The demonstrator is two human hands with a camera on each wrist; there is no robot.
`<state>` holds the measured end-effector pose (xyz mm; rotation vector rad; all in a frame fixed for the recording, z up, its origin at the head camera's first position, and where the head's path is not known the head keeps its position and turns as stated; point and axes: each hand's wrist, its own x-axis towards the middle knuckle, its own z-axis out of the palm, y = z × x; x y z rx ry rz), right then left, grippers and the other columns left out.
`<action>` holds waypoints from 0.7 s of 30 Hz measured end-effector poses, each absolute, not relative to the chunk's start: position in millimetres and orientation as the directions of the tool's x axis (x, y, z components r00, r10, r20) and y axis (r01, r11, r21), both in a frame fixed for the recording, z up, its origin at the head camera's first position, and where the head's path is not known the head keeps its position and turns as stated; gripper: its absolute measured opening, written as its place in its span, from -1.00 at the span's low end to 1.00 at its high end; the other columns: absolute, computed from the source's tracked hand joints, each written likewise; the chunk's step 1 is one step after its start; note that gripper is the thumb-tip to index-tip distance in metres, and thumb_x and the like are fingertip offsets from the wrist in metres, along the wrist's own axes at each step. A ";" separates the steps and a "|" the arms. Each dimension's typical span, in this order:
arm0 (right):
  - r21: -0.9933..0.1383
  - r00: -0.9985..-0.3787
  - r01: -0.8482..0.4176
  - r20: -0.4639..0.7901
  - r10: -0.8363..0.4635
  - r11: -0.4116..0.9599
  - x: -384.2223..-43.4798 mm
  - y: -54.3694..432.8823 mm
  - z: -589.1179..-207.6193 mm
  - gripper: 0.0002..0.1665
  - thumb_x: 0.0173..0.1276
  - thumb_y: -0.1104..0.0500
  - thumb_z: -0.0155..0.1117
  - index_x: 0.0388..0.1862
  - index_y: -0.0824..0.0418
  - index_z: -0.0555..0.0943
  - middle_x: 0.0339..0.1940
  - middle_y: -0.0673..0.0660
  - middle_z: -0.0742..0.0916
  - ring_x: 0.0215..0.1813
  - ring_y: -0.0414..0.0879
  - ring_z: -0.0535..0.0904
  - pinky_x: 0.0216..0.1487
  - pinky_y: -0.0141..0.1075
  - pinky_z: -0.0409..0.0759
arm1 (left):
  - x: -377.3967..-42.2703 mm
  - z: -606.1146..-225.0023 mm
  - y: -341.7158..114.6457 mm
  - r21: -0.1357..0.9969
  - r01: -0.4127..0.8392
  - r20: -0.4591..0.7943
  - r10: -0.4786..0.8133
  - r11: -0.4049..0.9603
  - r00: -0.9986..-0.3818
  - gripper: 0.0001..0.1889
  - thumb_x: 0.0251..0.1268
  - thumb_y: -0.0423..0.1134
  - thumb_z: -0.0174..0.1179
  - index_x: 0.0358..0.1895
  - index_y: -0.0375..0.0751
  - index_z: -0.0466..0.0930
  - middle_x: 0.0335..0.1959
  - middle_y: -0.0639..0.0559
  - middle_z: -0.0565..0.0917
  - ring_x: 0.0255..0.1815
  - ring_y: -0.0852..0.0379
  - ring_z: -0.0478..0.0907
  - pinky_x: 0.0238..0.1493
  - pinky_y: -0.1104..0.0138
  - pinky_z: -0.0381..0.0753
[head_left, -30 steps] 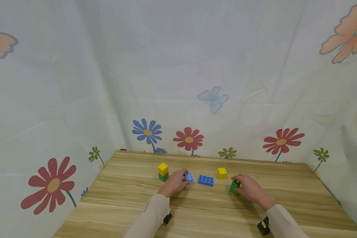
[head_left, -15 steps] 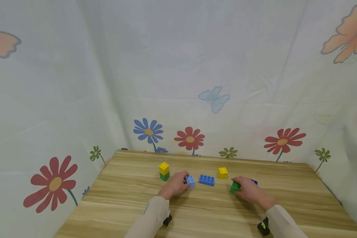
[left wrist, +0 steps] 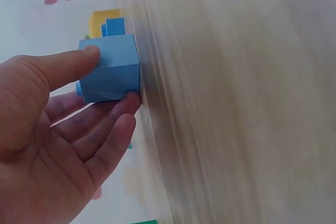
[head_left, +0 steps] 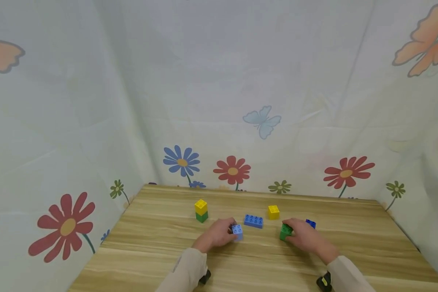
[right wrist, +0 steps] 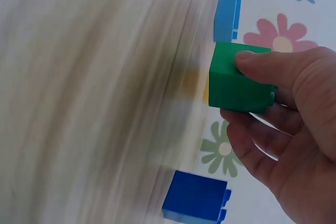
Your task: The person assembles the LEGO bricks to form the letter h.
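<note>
Head view: steady the light blue block [head_left: 237, 232] gripped in the left hand [head_left: 217, 234], the green block [head_left: 285, 232] gripped in the right hand [head_left: 304, 236]; left wrist view: pinch squarely, perhaps touching the table [left wrist: 236, 103]; right wrist view: skirt the dark blue block [right wrist: 194, 199] beside that hand.

White cloth [head_left: 211, 73] covers the back and both sides, with creases and folds visible. Printed on it: orange butterflies [head_left: 423, 44] high at left and right, a pale blue butterfly [head_left: 263, 121] nearer the middle, red flowers [head_left: 232, 171], blue flowers [head_left: 182, 162] and green flowers [head_left: 280, 187] lower down. The table [head_left: 149, 235] is light brown, streaked wood grain. Lighting is soft and fairly even.
</note>
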<state>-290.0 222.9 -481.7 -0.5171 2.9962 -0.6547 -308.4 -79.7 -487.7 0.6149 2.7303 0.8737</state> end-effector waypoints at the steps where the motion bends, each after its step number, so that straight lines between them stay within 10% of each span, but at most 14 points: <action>1: -0.421 -0.942 -0.320 0.046 -0.332 0.849 -288.9 221.6 -481.1 -0.44 0.15 0.25 0.42 0.14 0.31 0.51 0.01 0.14 0.63 -0.01 -0.03 0.55 0.04 -0.01 0.50 | -306.6 -486.9 -79.1 0.592 0.330 -0.071 0.456 0.735 -0.887 -0.76 0.24 -0.19 0.26 -0.06 -0.08 0.51 -0.26 0.17 0.56 -0.28 0.22 0.46 -0.14 0.29 0.53; 21: -0.468 -0.881 -0.453 0.103 -0.462 0.759 -271.7 205.1 -476.4 -0.46 0.30 0.20 0.28 0.25 0.23 0.42 0.14 0.16 0.55 0.06 -0.01 0.53 -0.02 -0.11 0.55 | -290.0 -486.1 -68.1 0.593 0.406 -0.075 0.549 0.695 -0.832 -0.77 0.22 -0.20 0.29 -0.09 -0.07 0.53 -0.24 0.17 0.59 -0.30 0.33 0.49 -0.22 0.38 0.52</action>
